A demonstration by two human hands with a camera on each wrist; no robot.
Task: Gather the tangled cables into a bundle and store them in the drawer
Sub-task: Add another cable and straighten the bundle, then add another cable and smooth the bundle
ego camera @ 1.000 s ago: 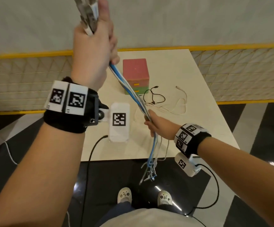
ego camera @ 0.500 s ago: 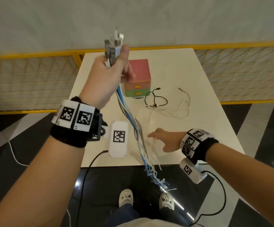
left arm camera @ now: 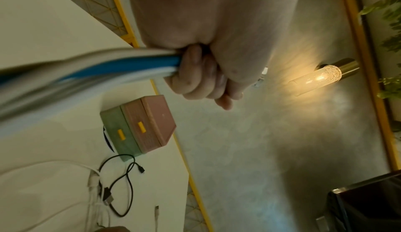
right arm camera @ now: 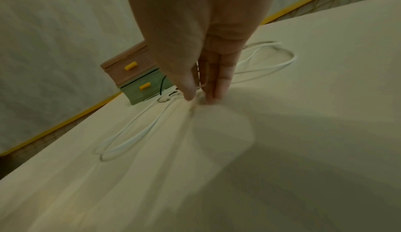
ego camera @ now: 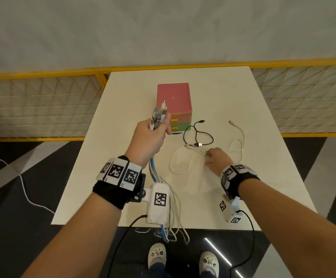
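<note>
My left hand (ego camera: 153, 137) grips a bundle of blue and white cables (ego camera: 154, 171) above the white table (ego camera: 123, 117), plugs sticking up out of the fist. In the left wrist view the fingers (left arm camera: 201, 81) are curled round the bundle (left arm camera: 108, 69). The loose ends hang past the table's near edge. My right hand (ego camera: 213, 157) is down on the table and pinches a white cable (ego camera: 179, 163) between thumb and fingertips (right arm camera: 217, 89). A black cable (ego camera: 198, 135) and another white cable (ego camera: 241, 141) lie nearby. The small drawer unit (ego camera: 175, 103), pink over green, has both drawers shut.
A yellow-framed mesh fence (ego camera: 42, 105) runs behind and beside the table, with a grey wall beyond. Black and white wrist-camera leads trail over the dark floor (ego camera: 22, 197). My shoes (ego camera: 157, 255) stand at the table's near edge.
My left hand has come down from overhead with the bundle to just in front of the drawer unit. My right hand let go of the bundle, reached forward and took a white cable on the table.
</note>
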